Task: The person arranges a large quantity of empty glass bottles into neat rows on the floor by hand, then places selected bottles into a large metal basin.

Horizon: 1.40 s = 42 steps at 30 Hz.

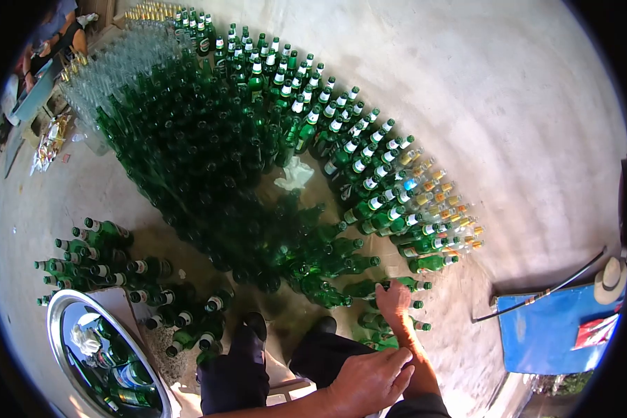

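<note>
My right hand (393, 299) reaches forward to the right end of a cluster of green glass bottles and closes around one green bottle (359, 288), partly covered by my fingers. Several more green bottles (376, 322) stand just below that hand, some beside my wrist. My left hand (370, 380) crosses over my right forearm with its fingers curled in. Nothing shows between them. Dark unlabelled green bottles (188, 139) stand packed in a large block ahead of my feet.
A metal basin (54, 327) at lower left holds water, bottles and a white cloth. Labelled green bottles (94, 254) stand behind it. Rows of white-necked bottles (327, 115) curve along the wall. Rightward are a blue surface (536, 334) and a hat (609, 281). A person (49, 38) sits upper left.
</note>
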Tool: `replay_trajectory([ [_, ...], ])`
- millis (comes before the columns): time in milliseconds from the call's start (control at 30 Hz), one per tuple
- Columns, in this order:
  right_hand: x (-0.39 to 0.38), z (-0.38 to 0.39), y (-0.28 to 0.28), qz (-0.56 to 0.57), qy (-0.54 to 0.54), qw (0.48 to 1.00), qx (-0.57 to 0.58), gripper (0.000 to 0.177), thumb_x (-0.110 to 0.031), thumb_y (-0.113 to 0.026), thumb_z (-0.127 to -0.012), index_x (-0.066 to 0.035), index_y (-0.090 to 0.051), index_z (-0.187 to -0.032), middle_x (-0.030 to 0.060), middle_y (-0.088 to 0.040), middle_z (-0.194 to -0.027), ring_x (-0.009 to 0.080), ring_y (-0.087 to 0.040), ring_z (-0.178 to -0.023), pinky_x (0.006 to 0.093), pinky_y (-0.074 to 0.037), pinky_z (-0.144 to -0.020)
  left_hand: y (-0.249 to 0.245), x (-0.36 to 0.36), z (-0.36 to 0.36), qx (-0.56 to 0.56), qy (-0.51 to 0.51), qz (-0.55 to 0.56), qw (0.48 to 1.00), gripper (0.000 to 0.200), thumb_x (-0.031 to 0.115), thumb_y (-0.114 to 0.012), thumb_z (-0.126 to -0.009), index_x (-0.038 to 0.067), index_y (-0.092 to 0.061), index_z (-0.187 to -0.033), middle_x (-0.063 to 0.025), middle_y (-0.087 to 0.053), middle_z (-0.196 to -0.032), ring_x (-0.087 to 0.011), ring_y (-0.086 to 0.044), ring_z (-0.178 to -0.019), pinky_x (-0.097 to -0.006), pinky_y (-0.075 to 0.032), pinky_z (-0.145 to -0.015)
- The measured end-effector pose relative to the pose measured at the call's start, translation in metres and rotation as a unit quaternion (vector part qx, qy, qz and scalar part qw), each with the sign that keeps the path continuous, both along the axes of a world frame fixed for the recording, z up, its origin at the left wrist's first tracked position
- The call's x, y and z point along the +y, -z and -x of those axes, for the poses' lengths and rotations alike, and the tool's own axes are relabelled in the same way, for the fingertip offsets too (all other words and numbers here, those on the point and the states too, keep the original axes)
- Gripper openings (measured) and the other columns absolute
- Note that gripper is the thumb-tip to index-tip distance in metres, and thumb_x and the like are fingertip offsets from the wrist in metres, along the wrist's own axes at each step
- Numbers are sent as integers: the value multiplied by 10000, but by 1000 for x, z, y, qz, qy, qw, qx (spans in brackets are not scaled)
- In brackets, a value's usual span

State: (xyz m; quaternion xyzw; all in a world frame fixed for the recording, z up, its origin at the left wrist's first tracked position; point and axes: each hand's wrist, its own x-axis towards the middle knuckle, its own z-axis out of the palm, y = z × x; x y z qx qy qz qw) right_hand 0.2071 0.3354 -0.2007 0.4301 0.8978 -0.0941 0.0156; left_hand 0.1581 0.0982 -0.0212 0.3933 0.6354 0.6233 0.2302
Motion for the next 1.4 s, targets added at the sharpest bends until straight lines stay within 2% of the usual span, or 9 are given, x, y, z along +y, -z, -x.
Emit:
replay_trajectory([
  [200,28,10,-30,-37,41,998,44,356,-313,-720,-813,35,-649,-819,265,-672,-799,467,-652,-804,542,-495,-756,6,10,10,-25,5,14,1000,168,195,-617,-905,39,-601,-966,-166,-635,-786,-377,-651,-720,-459,-527,-635],
  [267,32,19,-36,-41,49,997,49,350,-301,-716,-820,43,-649,-819,271,-668,-805,471,-648,-807,546,-487,-759,19,16,6,10,-6,25,1000,240,179,-635,-914,1,-588,-1068,-125,-661,-824,-309,-667,-665,-406,-532,-566],
  [700,55,60,-43,-81,18,989,119,319,-266,-713,-856,44,-652,-902,268,-678,-780,461,-663,-768,522,-504,-728,20,28,17,-13,8,32,999,192,172,-629,-924,7,-596,-1016,-139,-673,-797,-285,-653,-612,-379,-515,-538],
  [767,51,69,-56,-81,-1,987,136,305,-254,-718,-856,39,-652,-910,258,-677,-762,452,-665,-746,516,-508,-708,11,26,22,-96,16,45,994,166,200,-613,-908,42,-603,-959,-182,-638,-788,-387,-655,-738,-467,-519,-635],
  [900,42,99,-81,-70,-46,985,148,304,-241,-739,-846,34,-657,-945,220,-662,-685,422,-665,-681,495,-511,-660,13,25,26,-149,-2,47,988,161,200,-601,-916,41,-607,-944,-200,-642,-798,-391,-661,-748,-450,-520,-635],
  [1000,41,126,-83,-70,-77,980,171,299,-227,-746,-843,29,-658,-970,195,-653,-654,403,-663,-646,479,-514,-634,18,26,30,-199,-17,67,978,150,184,-610,-923,35,-607,-933,-177,-645,-782,-300,-678,-697,-394,-514,-617],
  [1067,38,148,-83,-39,-112,967,225,286,-214,-749,-841,26,-654,-964,189,-655,-657,398,-663,-633,468,-517,-614,11,27,39,-357,-27,67,931,74,105,-616,-930,34,-605,-915,-83,-621,-747,-153,-625,-681,-318,-490,-628],
  [1167,32,184,-75,-39,-154,955,250,270,-199,-746,-840,27,-648,-951,190,-655,-661,396,-664,-626,462,-520,-596,19,33,40,-466,-63,-10,883,30,25,-607,-935,37,-599,-908,2,-574,-767,-77,-547,-703,-265,-464,-648],
  [1400,2,278,-42,-4,-219,937,272,289,-235,-737,-845,28,-655,-933,194,-640,-638,387,-651,-603,469,-517,-593,11,29,63,-506,-109,-33,855,38,5,-574,-957,38,-593,-958,8,-565,-839,-63,-517,-687,-234,-442,-635],
])
